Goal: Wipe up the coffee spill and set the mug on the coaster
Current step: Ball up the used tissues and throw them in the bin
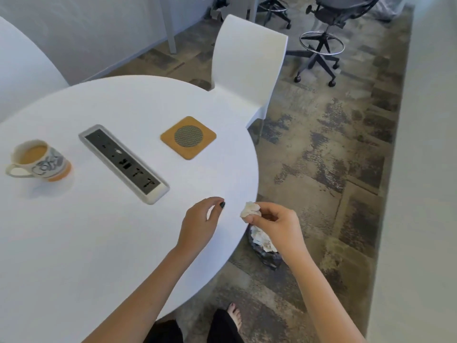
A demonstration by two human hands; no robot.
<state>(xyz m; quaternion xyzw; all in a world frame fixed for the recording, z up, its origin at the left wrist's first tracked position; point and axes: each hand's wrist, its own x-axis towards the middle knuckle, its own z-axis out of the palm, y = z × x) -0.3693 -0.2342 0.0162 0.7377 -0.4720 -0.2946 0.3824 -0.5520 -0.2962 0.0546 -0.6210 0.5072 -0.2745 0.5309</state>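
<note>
Your right hand (274, 225) pinches a crumpled, stained paper towel (250, 209) just past the round white worktop's (99, 243) edge, above a bin (265, 248) on the floor that holds more crumpled paper. Your left hand (201, 224) hovers empty over the worktop near that edge, fingers loosely curled. The patterned mug (39, 160), with coffee in it, stands far left, beyond the inset power strip (123, 163). The cork coaster (188, 137) lies bare, well apart from the mug.

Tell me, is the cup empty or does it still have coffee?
Still has coffee. The mug stands upright on the table, with light brown liquid visible near its rim.
</note>
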